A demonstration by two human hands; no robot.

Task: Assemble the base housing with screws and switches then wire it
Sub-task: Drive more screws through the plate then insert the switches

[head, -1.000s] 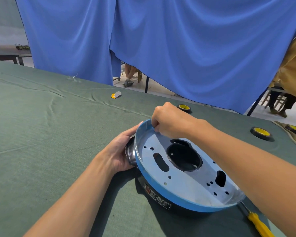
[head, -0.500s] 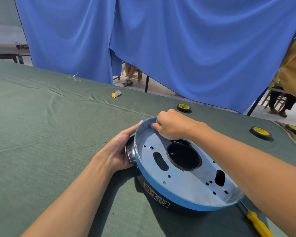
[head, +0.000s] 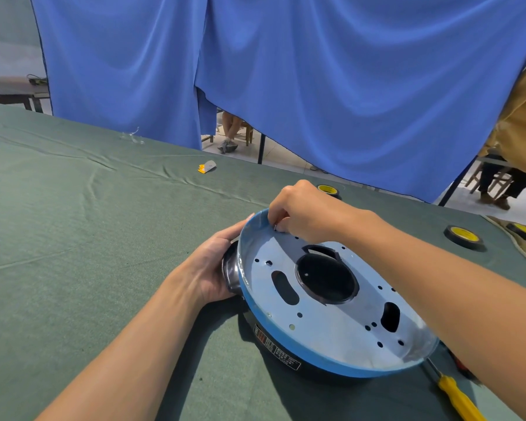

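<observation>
In the head view, the base housing (head: 316, 325) is lying tilted on the green-clothed table (head: 73, 238), with a yellow-handled screwdriver (head: 459, 401) just beside its near right edge. The left hand (head: 211, 268) is gripping the housing's left side. The right hand (head: 304, 212) is pinching a small screw (head: 274, 228) against the inside of the far rim.

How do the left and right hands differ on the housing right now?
Position: the left hand is outside the housing, at its left side; the right hand reaches over the far rim to the inside.
Grip: the left hand cups a shiny metal fitting on the side wall; the right hand pinches a small screw by the rim.
Shared: both work at the housing's far-left end, and neither holds the screwdriver.
</observation>
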